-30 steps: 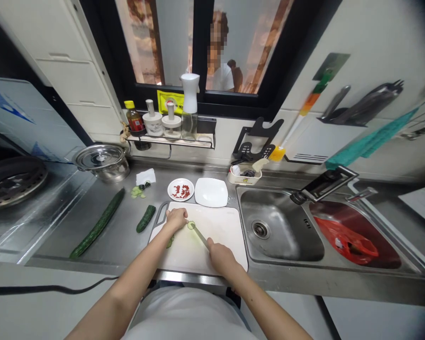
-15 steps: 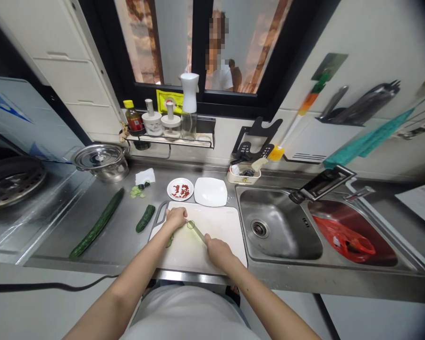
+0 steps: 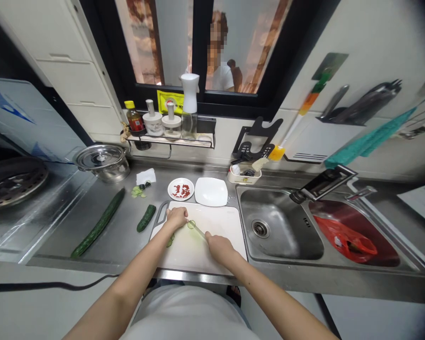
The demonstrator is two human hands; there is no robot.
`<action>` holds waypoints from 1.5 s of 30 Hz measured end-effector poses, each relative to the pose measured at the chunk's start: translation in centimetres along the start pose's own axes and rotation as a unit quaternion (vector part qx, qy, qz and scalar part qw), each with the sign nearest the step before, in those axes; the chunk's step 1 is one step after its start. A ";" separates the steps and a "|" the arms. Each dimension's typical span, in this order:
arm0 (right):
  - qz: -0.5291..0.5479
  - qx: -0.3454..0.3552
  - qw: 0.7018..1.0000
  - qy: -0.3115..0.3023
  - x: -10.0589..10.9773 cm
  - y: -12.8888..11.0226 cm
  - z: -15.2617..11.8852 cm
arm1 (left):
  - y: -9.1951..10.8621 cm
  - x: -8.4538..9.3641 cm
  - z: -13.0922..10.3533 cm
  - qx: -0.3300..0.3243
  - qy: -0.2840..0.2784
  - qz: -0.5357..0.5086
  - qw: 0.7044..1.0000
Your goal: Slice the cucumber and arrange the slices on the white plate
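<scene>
Barely anything has shifted since earlier. On the white board (image 3: 222, 221): left hand (image 3: 177, 217) at ten o'clock, curled, hold impossible to tell; right hand (image 3: 220, 248) at four, closed round a knife (image 3: 200, 233); cucumber slice (image 3: 191, 225) at eleven, by the blade.

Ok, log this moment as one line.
left hand: over board, grip hidden | right hand: holding knife, slice by blade | left of board: long cucumber, short cucumber | behind board: plates

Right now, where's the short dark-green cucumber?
Head view, left of centre: the short dark-green cucumber lies on the stainless-steel counter, between the long dark-green cucumber and the white rectangular cutting board.
</scene>
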State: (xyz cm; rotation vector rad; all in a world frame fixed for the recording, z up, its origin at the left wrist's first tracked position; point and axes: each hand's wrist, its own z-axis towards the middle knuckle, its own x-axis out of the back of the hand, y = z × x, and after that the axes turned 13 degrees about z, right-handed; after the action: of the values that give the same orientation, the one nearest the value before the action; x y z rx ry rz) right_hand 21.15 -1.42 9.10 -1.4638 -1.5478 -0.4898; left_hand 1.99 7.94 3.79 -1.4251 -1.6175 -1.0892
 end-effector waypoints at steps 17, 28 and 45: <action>0.006 -0.007 1.000 -0.023 0.7 0.1 -0.3 | -0.1 -0.4 0.5 0.002 -0.001 0.000 1.000; 0.004 -0.007 1.000 -0.020 0.8 -0.1 -0.6 | -0.1 -0.3 0.2 0.002 0.000 0.005 1.000; 0.006 -0.017 1.000 -0.021 0.6 0.0 -0.8 | 0.3 0.2 -0.3 0.005 0.000 0.007 1.000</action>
State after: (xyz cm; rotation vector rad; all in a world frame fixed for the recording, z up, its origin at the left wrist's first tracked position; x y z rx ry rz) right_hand 21.51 -1.77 9.97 -1.5167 -1.5706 -0.4826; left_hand 2.29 7.73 4.11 -1.4283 -1.6079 -1.0715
